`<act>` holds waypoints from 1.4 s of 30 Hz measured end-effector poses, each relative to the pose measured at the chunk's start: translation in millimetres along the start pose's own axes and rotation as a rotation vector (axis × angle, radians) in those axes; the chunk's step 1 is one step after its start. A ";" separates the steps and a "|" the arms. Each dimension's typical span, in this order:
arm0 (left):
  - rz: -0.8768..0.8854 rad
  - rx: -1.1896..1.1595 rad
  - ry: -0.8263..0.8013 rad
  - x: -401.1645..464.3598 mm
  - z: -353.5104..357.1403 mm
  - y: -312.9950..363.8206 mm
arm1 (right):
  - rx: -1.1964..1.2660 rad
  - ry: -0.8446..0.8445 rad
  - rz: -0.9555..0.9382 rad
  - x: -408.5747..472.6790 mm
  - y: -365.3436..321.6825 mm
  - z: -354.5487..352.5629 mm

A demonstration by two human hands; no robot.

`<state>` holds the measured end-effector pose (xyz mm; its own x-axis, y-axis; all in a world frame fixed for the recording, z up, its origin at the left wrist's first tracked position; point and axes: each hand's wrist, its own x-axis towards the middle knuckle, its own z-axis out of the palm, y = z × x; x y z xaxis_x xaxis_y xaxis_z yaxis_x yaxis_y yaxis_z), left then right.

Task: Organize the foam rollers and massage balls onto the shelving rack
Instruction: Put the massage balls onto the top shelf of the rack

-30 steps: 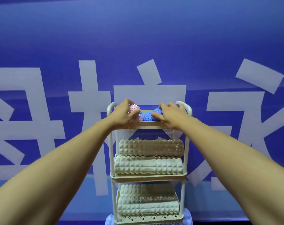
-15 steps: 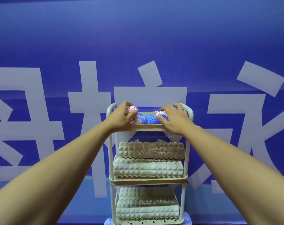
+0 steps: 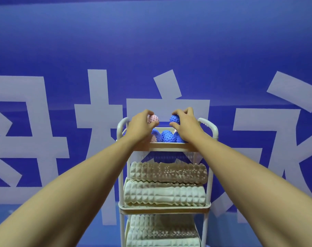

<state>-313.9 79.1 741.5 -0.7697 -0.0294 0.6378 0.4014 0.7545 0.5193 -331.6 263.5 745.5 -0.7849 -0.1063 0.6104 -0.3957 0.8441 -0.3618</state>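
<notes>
A white three-tier shelving rack stands in front of me. My left hand grips a pink spiky massage ball just above the top tray. My right hand grips a blue spiky massage ball beside it. Below the hands, blue balls and part of a pink one lie in the top tray. Two cream ridged foam rollers are stacked on the middle shelf. More cream rollers fill the bottom shelf.
A blue wall with large pale characters rises right behind the rack. White curved handles stick up at both ends of the top tray. Blue floor shows at the lower left.
Both hands have risen from the top tray, each lifting a ball: pink in the left, blue in the right. The view has tilted slightly upward.
</notes>
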 end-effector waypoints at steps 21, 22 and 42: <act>-0.243 0.334 -0.410 73.2 46.7 -24.5 | -0.102 -0.192 0.071 47.6 13.4 35.7; -0.251 0.335 -0.413 72.7 45.5 -24.9 | -0.112 -0.198 0.065 46.9 12.0 35.7; 0.237 0.418 -0.197 -80.6 -30.3 0.3 | -0.200 -0.152 -0.195 -90.2 -21.2 -18.3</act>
<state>-236.7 61.8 707.5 -0.7769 0.2676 0.5699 0.3745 0.9240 0.0767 -243.6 264.9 710.9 -0.7719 -0.3408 0.5367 -0.4560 0.8850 -0.0938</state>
